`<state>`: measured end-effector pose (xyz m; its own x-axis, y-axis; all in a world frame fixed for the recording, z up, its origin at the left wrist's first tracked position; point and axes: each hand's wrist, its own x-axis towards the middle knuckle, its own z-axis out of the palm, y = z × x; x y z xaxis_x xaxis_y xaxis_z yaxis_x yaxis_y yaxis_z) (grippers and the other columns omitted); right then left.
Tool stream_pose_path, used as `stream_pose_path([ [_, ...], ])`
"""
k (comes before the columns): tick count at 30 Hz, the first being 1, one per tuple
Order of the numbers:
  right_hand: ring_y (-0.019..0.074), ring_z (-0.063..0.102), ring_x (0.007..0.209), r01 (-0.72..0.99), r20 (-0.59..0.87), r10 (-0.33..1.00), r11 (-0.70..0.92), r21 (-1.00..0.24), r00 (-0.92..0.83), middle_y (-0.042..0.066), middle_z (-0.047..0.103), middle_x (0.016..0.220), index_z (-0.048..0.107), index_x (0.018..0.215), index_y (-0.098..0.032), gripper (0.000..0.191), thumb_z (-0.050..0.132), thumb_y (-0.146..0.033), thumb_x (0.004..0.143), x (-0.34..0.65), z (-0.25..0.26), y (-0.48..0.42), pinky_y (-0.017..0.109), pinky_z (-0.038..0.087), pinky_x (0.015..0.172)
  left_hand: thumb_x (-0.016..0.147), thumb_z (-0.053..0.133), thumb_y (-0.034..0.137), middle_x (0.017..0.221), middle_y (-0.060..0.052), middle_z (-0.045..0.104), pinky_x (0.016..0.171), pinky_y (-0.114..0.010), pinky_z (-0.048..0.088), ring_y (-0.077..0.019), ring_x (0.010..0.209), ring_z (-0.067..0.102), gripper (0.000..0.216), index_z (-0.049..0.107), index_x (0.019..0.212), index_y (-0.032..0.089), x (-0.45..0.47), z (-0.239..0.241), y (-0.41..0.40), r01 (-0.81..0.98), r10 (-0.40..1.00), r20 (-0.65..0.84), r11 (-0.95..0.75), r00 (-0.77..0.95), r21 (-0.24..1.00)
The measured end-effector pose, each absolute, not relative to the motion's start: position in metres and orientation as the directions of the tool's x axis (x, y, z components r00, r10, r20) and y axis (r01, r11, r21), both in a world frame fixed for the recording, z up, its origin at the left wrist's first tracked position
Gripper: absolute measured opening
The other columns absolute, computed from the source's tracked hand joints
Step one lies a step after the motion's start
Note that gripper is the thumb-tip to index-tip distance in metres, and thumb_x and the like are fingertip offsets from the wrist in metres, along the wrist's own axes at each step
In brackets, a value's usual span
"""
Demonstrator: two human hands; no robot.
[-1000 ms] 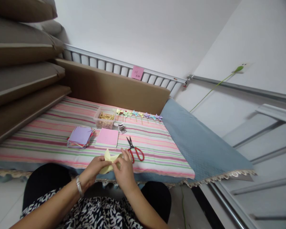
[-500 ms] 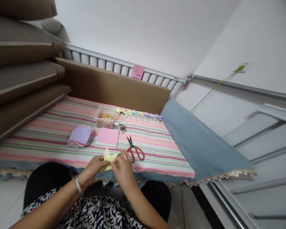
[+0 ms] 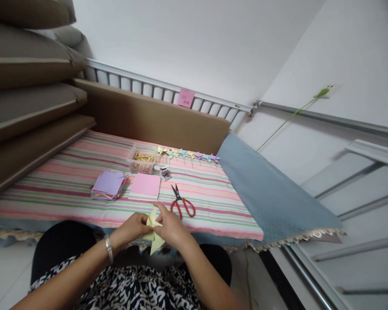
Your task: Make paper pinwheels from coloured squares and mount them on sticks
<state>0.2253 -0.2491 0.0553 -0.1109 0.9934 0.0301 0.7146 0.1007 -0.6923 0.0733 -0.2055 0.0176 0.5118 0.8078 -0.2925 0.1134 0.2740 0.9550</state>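
A pale yellow paper pinwheel (image 3: 156, 244) is held between my two hands, just above the near edge of the striped cloth. Its pointed blades stick out upward and down toward me. My left hand (image 3: 136, 227) pinches it from the left. From the right, my right hand (image 3: 170, 226) grips it near the centre, where the fingertips hide part of the paper. Red-handled scissors (image 3: 188, 207) lie beyond my right hand, blades pointing away. A stack of pink paper squares (image 3: 145, 186) sits just beyond the hands.
Purple-topped paper pieces (image 3: 109, 183) lie at the left. Behind are a clear box (image 3: 131, 164) of wooden sticks, a small metallic item (image 3: 164, 173) and a row of finished pinwheels (image 3: 190, 155). Brown cushions (image 3: 35, 103) are piled at the left; a brown board (image 3: 155, 120) stands behind.
The yellow paper has turned in my hands, so one blade now points down toward me. Both hands have shifted slightly right and nearer to me.
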Motion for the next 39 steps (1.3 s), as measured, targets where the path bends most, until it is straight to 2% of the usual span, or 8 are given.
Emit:
stream_pose_path([
  [6,0.0155,0.057,0.065,0.706,0.071,0.996,0.095,-0.702,-0.063,-0.002,0.062,0.073,0.028,0.142,-0.030,0.088,0.056,-0.007,0.061,0.227,0.045,-0.248,0.021,0.038,0.057,0.051,0.070,0.021,0.048,0.003,0.059,0.049,-0.023,0.031,-0.0126,0.046,0.046,0.009,0.065,0.056,0.014,0.076,0.017,-0.204,0.145,0.809,-0.263,0.219,0.526,0.965],
  [13,0.0102,0.045,0.050,0.569,-0.011,0.998,0.027,-0.822,-0.063,-0.008,0.050,0.058,0.028,0.141,-0.028,0.090,0.053,-0.004,0.058,0.230,0.031,-0.243,0.018,0.029,0.046,0.051,0.072,0.021,0.052,0.004,0.057,0.051,-0.022,0.032,-0.0120,0.049,0.047,0.014,0.062,0.057,0.014,0.079,0.012,-0.201,0.137,0.829,-0.214,0.166,0.516,0.977],
  [17,0.0084,0.037,0.044,0.402,-0.067,0.998,-0.064,-0.913,0.008,-0.012,0.042,0.051,0.027,0.142,-0.022,0.089,0.054,-0.005,0.058,0.236,0.027,-0.237,0.017,0.026,0.044,0.053,0.076,0.026,0.066,0.001,0.063,0.059,-0.024,0.040,-0.0156,0.062,0.056,0.035,0.065,0.084,0.015,0.072,0.023,-0.201,0.069,0.867,-0.181,0.168,0.464,0.983],
  [20,0.0076,0.032,0.040,0.211,-0.102,0.990,-0.120,-0.970,0.095,-0.014,0.037,0.046,0.025,0.142,-0.017,0.088,0.055,-0.008,0.059,0.238,0.028,-0.234,0.017,0.026,0.043,0.062,0.073,0.035,0.087,-0.004,0.068,0.070,-0.028,0.044,-0.0188,0.080,0.062,0.046,0.062,0.104,0.019,0.067,0.036,-0.206,-0.087,0.875,-0.211,0.274,0.436,0.958],
  [23,0.0075,0.031,0.038,0.016,-0.128,0.977,-0.133,-0.991,0.169,-0.015,0.035,0.045,0.022,0.142,-0.014,0.089,0.056,-0.012,0.059,0.232,0.031,-0.235,0.018,0.028,0.042,0.065,0.072,0.036,0.094,-0.006,0.070,0.076,-0.029,0.045,-0.0206,0.086,0.063,0.035,0.066,0.094,0.018,0.069,0.043,-0.216,-0.184,0.824,-0.233,0.373,0.516,0.910],
  [26,0.0074,0.033,0.039,-0.089,-0.118,0.972,-0.102,-0.991,0.205,-0.015,0.036,0.046,0.022,0.141,-0.013,0.090,0.055,-0.013,0.058,0.222,0.033,-0.237,0.017,0.028,0.043,0.060,0.076,0.032,0.087,-0.008,0.073,0.074,-0.028,0.046,-0.0204,0.078,0.065,0.033,0.070,0.088,0.014,0.078,0.041,-0.223,-0.226,0.807,-0.284,0.449,0.518,0.864],
  [33,0.0076,0.036,0.045,-0.128,-0.070,0.967,-0.040,-0.991,0.246,-0.012,0.038,0.052,0.027,0.139,-0.014,0.084,0.056,-0.013,0.060,0.213,0.032,-0.235,0.018,0.031,0.046,0.061,0.076,0.033,0.071,-0.006,0.073,0.062,-0.026,0.044,-0.0177,0.063,0.063,0.028,0.071,0.079,0.012,0.090,0.029,-0.224,-0.360,0.843,-0.325,0.489,0.429,0.794],
  [39,0.0086,0.039,0.045,-0.161,-0.089,0.970,-0.053,-0.986,0.226,-0.012,0.040,0.052,0.029,0.136,-0.013,0.082,0.058,-0.016,0.060,0.209,0.034,-0.234,0.019,0.031,0.047,0.061,0.075,0.029,0.064,-0.005,0.071,0.057,-0.024,0.043,-0.0156,0.057,0.061,0.026,0.069,0.077,0.010,0.089,0.026,-0.223,-0.384,0.867,-0.311,0.460,0.389,0.801],
])
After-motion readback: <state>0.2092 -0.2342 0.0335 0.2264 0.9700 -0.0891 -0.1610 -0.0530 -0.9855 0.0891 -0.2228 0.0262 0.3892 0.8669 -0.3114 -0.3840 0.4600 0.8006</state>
